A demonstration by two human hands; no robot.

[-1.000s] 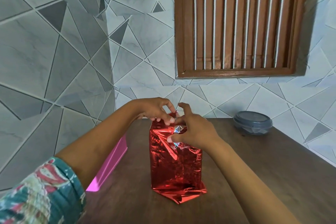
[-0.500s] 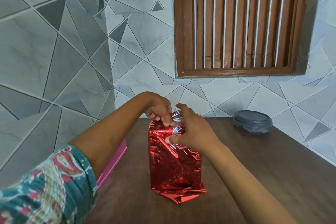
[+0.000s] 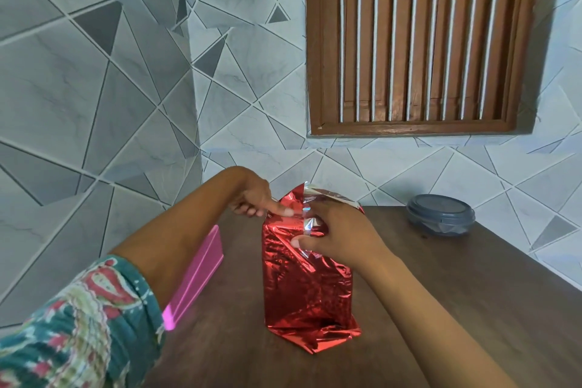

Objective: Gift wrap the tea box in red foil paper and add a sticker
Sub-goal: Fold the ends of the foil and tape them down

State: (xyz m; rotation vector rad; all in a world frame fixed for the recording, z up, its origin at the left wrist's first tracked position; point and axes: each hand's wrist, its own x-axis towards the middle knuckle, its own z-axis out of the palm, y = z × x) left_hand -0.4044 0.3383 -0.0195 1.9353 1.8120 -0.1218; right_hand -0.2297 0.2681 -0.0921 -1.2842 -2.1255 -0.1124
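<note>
At frame centre, the right-hand fingers (image 3: pixel 324 217) and thumb pinch the loose top of the red foil paper (image 3: pixel 305 287). The right hand (image 3: pixel 343 239) is the nearer one. Left hand (image 3: pixel 252 198): forefinger pressed on the top-left fold, thumb hidden, so can't tell if it pinches. Open flap stands just above both hands. Tea box, hidden inside, upright, long axis vertical, mid-tabletop (image 3: pixel 441 293). Folding the top down likely comes next. Pink box (image 3: pixel 195 280) at left; lidded grey container (image 3: pixel 441 217) at upper right.
</note>
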